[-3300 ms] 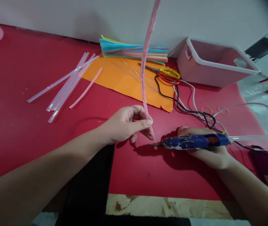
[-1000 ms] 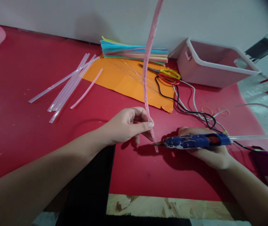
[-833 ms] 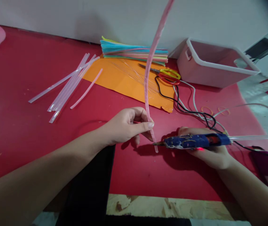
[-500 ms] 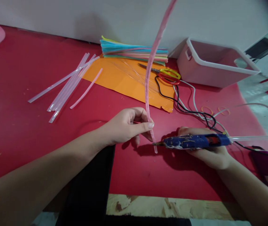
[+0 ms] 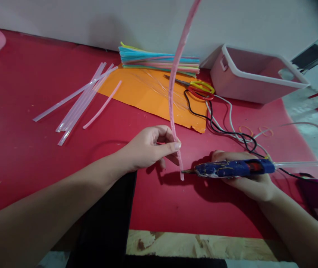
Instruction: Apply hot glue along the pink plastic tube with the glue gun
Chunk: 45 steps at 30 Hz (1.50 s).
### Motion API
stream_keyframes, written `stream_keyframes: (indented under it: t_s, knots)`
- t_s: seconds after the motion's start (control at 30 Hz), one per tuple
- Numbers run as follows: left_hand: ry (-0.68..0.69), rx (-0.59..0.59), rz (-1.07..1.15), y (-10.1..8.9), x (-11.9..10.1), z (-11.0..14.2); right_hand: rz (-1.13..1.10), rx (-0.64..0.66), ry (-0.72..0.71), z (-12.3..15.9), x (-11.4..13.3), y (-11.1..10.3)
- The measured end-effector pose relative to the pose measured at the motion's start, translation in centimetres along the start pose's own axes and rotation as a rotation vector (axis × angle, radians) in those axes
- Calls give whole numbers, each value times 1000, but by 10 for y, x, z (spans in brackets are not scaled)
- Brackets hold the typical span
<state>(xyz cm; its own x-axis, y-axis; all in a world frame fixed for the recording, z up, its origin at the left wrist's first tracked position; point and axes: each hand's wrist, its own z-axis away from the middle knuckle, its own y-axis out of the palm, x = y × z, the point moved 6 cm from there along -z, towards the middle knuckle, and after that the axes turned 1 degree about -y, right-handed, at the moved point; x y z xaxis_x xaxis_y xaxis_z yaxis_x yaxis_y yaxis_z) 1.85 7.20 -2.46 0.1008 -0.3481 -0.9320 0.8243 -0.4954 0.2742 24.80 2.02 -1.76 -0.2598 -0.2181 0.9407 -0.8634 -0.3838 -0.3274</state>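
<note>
Left hand (image 5: 155, 147), right hand (image 5: 244, 180) and both forearms (image 5: 72, 195) are bare.

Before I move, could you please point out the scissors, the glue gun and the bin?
Scissors (image 5: 201, 87): head view, on the yellow handle.
Glue gun (image 5: 220, 168): head view, on the blue body.
Bin (image 5: 241, 86): head view, on the front wall.

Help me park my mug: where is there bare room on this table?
Apart from specks, the red tabletop is bare left of the translucent sticks, and between the blue glue gun and near edge. It's crowded around the orange paper sheet, with multicoloured fuzzy stems, red-and-yellow-handled scissors and tangled black cable.
</note>
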Motion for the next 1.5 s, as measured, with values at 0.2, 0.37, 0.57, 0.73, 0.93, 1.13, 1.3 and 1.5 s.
stream_keyframes:
  t_s: [0.2, 0.37, 0.57, 0.73, 0.93, 1.13, 1.3, 1.5]
  knots:
    - [5, 13, 28, 2, 0, 0, 21, -3, -3, -1, 1, 0]
    - [10, 30, 6, 2, 0, 0, 23, 2, 12, 1, -2, -1]
    - [-4, 56, -3, 3, 2, 1, 38, 14, 35, 1, -4, -1]
    - [-12, 59, 0, 3, 1, 1, 48, 10, 8, 1, -2, -1]
    - [-26, 44, -65, 0, 3, 2, 48, 1, -11, 1, 0, 0]
    - [-16, 55, -44, 2, 2, 1, 42, -2, 19, 1, -2, -1]
    - [3, 68, 9, 4, -1, 2, 41, -1, 28, 2, -4, -2]
    - [-30, 90, 21, 6, -1, 2, 15, -3, 17, 1, -3, -1]
